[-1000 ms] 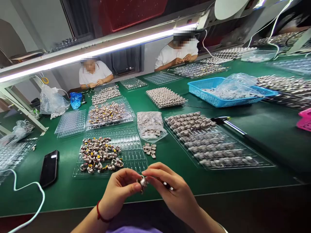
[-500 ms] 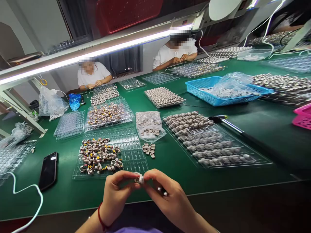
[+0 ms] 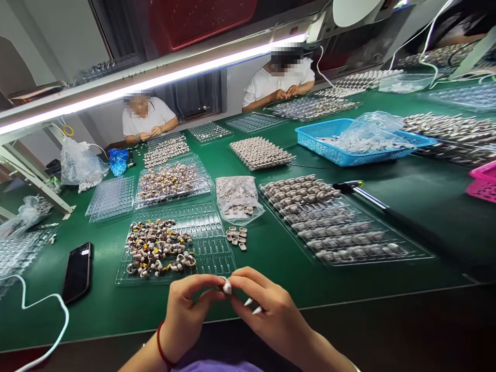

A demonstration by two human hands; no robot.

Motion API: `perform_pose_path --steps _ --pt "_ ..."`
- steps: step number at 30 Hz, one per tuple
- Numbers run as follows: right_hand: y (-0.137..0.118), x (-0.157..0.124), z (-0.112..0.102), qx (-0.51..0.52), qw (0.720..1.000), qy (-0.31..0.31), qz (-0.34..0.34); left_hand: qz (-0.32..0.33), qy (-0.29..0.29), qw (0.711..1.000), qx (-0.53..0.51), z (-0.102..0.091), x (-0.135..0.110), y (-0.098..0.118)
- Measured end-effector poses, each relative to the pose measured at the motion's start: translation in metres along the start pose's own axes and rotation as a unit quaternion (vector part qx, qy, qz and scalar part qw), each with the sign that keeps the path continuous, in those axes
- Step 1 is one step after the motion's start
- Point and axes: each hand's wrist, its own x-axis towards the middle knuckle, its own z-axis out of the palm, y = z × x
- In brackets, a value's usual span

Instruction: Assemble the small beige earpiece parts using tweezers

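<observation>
A long lamp [image 3: 155, 85] hangs high beyond the hands and burns pure white, blown out along its length. It lights the green table [image 3: 279, 268] evenly ahead of the hands, with sheen on the clear tray [image 3: 211, 253] just past the left hand [image 3: 186, 315] and a small glint on the phone [image 3: 77, 271] out to its left. The piece [image 3: 227, 285] pinched between it and the right hand [image 3: 275, 318] glares white. Below the hands the table's edge sinks into near black. The lamp and table edge bow, and things far right of the hands smear.
</observation>
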Motion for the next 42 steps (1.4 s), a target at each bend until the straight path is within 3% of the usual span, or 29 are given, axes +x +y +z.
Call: perform_pose_path --steps 6,9,12,16,18,20,24,34,42 --pt "-0.002 0.010 -0.011 0.050 0.991 -0.086 0.086 0.173 0.014 0.975 0.138 0.000 -0.002 -0.005" --pt "-0.002 0.016 -0.020 0.114 0.971 -0.139 0.160 0.213 0.000 0.965 0.153 0.000 -0.003 -0.004" --pt "0.002 0.019 -0.022 0.243 0.916 -0.172 0.267 0.214 -0.025 0.970 0.114 -0.002 -0.002 -0.004" --pt "0.011 0.018 -0.015 0.399 0.805 -0.164 0.407 0.211 -0.046 0.972 0.088 -0.005 -0.001 -0.006" --pt "0.012 0.016 -0.011 0.416 0.785 -0.151 0.434 0.212 -0.045 0.973 0.084 -0.005 -0.001 -0.008" --pt "0.010 0.016 -0.009 0.404 0.789 -0.145 0.439 0.208 -0.030 0.975 0.078 -0.005 -0.002 -0.010" --pt "0.002 0.018 -0.011 0.356 0.826 -0.139 0.415 0.166 0.005 0.984 0.057 -0.002 -0.004 -0.013" --pt "-0.003 0.018 -0.009 0.229 0.904 -0.178 0.315 -0.022 0.033 0.998 -0.057 0.005 -0.012 -0.019" --pt "-0.003 0.020 -0.008 0.224 0.899 -0.209 0.312 -0.070 0.035 0.995 -0.059 0.003 -0.012 -0.021"
